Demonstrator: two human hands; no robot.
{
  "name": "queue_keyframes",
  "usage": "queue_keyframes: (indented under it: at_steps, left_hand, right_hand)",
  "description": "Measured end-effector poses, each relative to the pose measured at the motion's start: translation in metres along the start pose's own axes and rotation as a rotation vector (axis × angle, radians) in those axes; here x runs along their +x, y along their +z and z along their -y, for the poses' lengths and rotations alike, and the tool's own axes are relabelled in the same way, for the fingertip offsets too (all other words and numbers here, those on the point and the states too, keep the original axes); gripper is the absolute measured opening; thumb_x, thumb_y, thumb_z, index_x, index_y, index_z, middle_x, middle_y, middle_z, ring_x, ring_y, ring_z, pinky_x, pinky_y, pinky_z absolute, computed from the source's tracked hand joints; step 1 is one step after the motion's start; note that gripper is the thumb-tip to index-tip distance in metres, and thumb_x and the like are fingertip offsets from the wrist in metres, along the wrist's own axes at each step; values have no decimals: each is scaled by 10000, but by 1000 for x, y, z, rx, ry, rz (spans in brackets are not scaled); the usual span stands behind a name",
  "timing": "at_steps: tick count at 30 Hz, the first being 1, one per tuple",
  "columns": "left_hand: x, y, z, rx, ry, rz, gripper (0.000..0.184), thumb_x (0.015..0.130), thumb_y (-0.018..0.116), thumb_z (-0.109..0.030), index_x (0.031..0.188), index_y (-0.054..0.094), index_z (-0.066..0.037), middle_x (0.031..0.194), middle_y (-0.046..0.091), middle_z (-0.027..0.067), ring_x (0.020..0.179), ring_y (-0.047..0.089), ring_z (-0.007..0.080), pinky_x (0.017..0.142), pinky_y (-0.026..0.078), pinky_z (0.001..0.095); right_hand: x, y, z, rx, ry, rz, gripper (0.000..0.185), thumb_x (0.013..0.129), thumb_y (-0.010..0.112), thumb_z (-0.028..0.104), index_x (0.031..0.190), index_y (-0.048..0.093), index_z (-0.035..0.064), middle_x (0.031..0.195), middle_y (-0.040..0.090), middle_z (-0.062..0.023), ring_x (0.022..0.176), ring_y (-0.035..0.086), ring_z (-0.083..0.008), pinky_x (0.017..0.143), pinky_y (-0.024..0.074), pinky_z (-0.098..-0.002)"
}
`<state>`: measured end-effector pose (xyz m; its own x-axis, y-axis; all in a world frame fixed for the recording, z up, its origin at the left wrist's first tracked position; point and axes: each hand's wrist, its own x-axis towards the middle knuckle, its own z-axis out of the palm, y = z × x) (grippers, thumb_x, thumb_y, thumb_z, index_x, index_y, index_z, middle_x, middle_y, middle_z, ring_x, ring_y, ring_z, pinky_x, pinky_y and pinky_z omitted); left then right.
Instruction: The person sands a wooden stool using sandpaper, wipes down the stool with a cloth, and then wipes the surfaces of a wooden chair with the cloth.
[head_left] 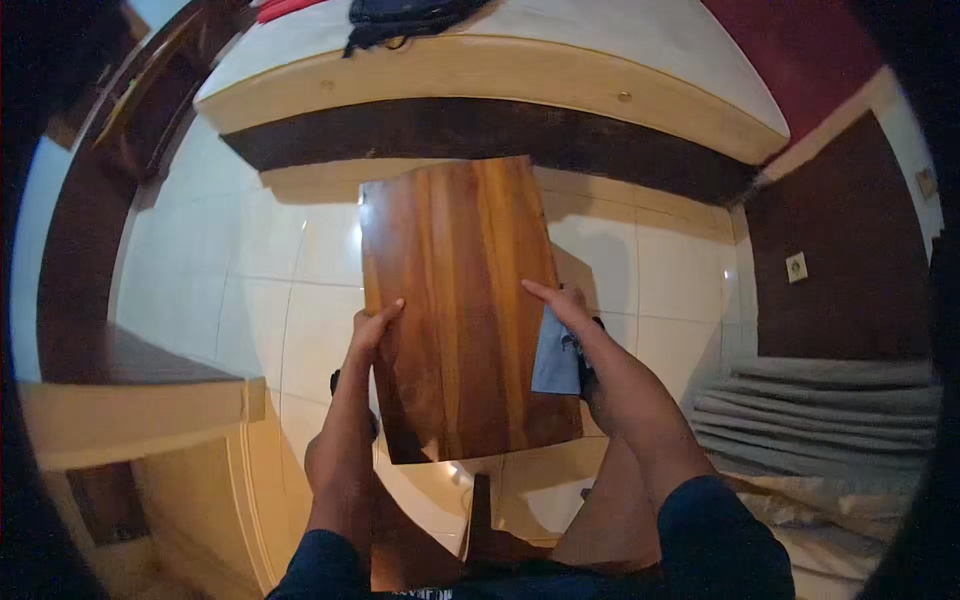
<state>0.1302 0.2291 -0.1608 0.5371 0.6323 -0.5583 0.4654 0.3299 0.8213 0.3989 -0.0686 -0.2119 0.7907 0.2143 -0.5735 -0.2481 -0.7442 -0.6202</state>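
Note:
A brown wooden board or tabletop (pixel 460 310) with darker and lighter stripes lies in front of me, above the tiled floor. My left hand (pixel 380 325) grips its left edge, thumb on top and the other fingers hidden below. On the opposite edge, my right hand (pixel 560 303) has its thumb stretched over the surface, with its other fingers mostly out of sight. A blue-grey cloth (pixel 557 355) hangs at the right edge just under my right hand, lying partly over the wood. Whether that hand also holds the cloth is unclear.
Beyond the wood stands a bed (pixel 480 65) with a dark bag (pixel 410 20) and something red (pixel 285 8) on it. Grey folded fabric (pixel 810 420) is at the right, below a wall socket (pixel 796 267). Pale furniture (pixel 140 425) stands at the left.

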Motion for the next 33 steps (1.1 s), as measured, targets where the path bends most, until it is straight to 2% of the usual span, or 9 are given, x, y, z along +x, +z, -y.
queue_keyframes:
  at_steps: [8,10,14,17,21,23,26,30,33]
  left_hand:
    - [10,-5,2,311,73,-171,658,846,829,-355,1270,590,89,1139,682,158,996,645,234,913,525,358]
    - [3,19,-2,369,446,-321,697,902,763,-322,1385,460,79,1254,601,208,1154,578,294,1007,478,406]
    - [16,86,-13,781,1043,-247,710,939,686,-304,1457,349,47,1340,502,279,1288,469,380,1090,400,486]
    - [52,206,-57,1001,1098,113,614,950,622,-356,1416,454,7,1429,447,287,1373,373,452,1145,292,552]
    - [85,315,-125,1185,1246,351,562,955,584,-391,1367,530,-13,1479,442,248,1392,369,459,1152,258,581]
    - [117,327,-127,1250,1357,408,541,961,552,-400,1346,557,-19,1482,451,241,1401,368,457,1150,244,604]
    - [125,312,-129,1436,1390,662,535,959,512,-437,1297,605,-32,1447,492,238,1393,390,444,1145,226,624]
    - [199,228,-70,1457,1284,544,553,960,475,-473,1239,642,-26,1429,517,230,1392,398,431,1165,190,634]
    - [196,235,-80,1411,1246,579,570,961,460,-493,1268,630,-44,1422,534,211,1405,391,414,1172,167,654]
  right_hand:
    - [-35,-4,18,91,-131,1,1077,590,854,707,1255,593,-99,1238,653,-253,1141,650,-346,967,523,-429]
    - [-25,-2,15,132,-221,-3,1000,607,863,682,1210,629,-82,1187,671,-257,1122,656,-347,960,521,-420]
    - [-32,2,14,108,34,132,1054,580,875,679,1246,591,-87,1201,652,-266,1133,637,-383,981,505,-434]
    - [-30,17,1,267,-95,25,1091,595,857,674,1314,538,-82,1302,596,-281,1211,586,-409,1009,479,-467]
    - [-39,37,-6,-1,-29,251,1068,687,784,656,1397,449,-68,1434,462,-313,1293,518,-409,1072,423,-496]
    - [-35,1,-8,-45,-7,316,1038,741,746,645,1433,418,-55,1491,394,-323,1319,497,-402,1094,405,-497]
    - [-58,-125,-11,13,-29,794,789,904,608,519,1470,405,7,1538,351,-240,1301,519,-367,1101,409,-472]
    - [-73,-84,-132,162,110,331,520,947,591,317,1375,517,30,1411,485,-182,1245,555,-321,1079,431,-427]
    - [-34,-24,-276,349,120,-576,346,979,578,166,1303,601,48,1315,585,-139,1202,583,-286,1062,447,-393]
